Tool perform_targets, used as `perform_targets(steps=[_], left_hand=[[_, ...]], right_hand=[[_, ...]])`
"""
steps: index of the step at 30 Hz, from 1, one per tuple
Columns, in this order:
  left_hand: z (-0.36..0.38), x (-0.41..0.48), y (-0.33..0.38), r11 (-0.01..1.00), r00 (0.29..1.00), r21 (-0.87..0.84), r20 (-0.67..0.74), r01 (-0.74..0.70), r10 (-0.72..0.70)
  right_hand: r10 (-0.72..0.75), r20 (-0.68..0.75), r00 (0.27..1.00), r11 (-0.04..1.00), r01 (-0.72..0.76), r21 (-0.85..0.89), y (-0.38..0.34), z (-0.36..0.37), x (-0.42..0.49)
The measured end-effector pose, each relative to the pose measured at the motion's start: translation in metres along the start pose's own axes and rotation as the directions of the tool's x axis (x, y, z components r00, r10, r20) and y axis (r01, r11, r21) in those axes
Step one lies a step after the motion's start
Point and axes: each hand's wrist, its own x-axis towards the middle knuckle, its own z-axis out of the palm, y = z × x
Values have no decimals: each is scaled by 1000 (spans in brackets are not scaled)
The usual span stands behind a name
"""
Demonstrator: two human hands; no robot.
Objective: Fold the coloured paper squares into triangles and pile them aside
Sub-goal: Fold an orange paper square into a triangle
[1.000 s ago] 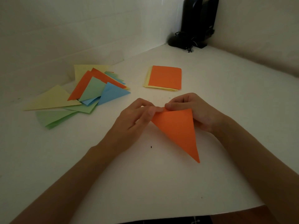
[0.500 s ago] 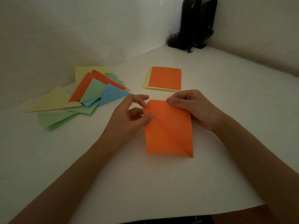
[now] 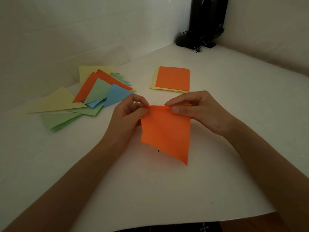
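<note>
An orange paper square [image 3: 165,133] hangs unfolded in the middle of the white table, its lower corner near the surface. My left hand [image 3: 128,113] pinches its top left corner. My right hand [image 3: 195,109] pinches the top right edge between thumb and fingers. A faint diagonal crease runs across the sheet. A loose pile of folded triangles [image 3: 80,97], yellow, green, orange and blue, lies to the left. A stack of flat squares [image 3: 172,79], orange on top of yellow, sits behind my hands.
The white table [image 3: 242,148] meets walls at the left and back right. A black device with cables [image 3: 205,25] stands in the far corner. The table's front edge runs along the bottom of the view.
The orange sheet was a folded triangle one second ago. It has been opened into a flat square, and both hands have lifted its top edge off the table.
</note>
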Motion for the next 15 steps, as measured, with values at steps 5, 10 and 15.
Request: perform_targets(steps=[5, 10, 15], left_hand=[[-1, 2, 0, 997, 998, -64, -47, 47, -51], [-2, 3, -1, 996, 998, -74, 39, 43, -40], [-15, 9, -5, 992, 970, -45, 222, 115, -102]], right_hand=[[-22, 72, 997, 998, 26, -48, -2, 1, -2], [-1, 26, 1000, 999, 2, -52, 1, -1, -2], [62, -98, 993, 994, -71, -87, 2, -3, 2]])
